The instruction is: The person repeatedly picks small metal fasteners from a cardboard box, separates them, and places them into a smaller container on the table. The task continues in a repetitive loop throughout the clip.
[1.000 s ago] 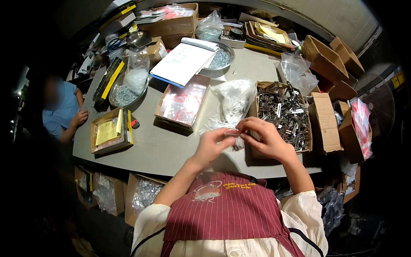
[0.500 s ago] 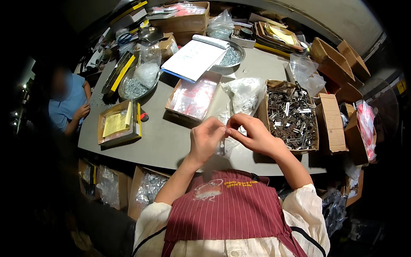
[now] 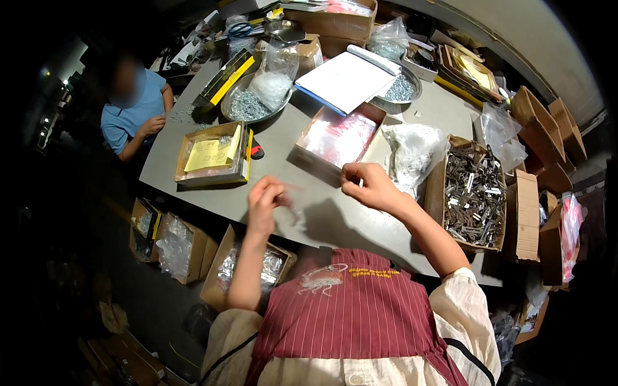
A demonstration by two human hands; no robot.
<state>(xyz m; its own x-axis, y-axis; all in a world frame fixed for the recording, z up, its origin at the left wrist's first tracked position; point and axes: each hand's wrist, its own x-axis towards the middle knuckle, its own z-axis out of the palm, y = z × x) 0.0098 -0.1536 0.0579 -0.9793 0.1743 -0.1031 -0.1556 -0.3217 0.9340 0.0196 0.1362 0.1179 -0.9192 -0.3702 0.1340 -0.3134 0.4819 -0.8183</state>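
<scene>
My left hand (image 3: 262,201) is over the front of the table, its fingers smeared by motion. From them hangs a small clear plastic bag (image 3: 299,220), blurred, its contents too small to make out. My right hand (image 3: 372,186) is raised at the near corner of a carton of small clear and red-marked bags (image 3: 341,136). Its thumb and forefinger are curled together in a pinch, and I cannot see whether anything is between them. Just beyond that hand, white pieces fill a large clear bag (image 3: 415,154).
A carton of dark metal parts (image 3: 475,193) stands on the right. Left are a box with a yellow note (image 3: 212,154) and a metal bowl of small parts (image 3: 248,106). Papers (image 3: 347,77) lie behind. Below the table edge sits a carton of packed bags (image 3: 286,254). Someone in blue (image 3: 138,106) is far left.
My hands have come apart: the left has swung left and nearer with the small bag, while the right stays by the carton of bags. The whole view has turned left.
</scene>
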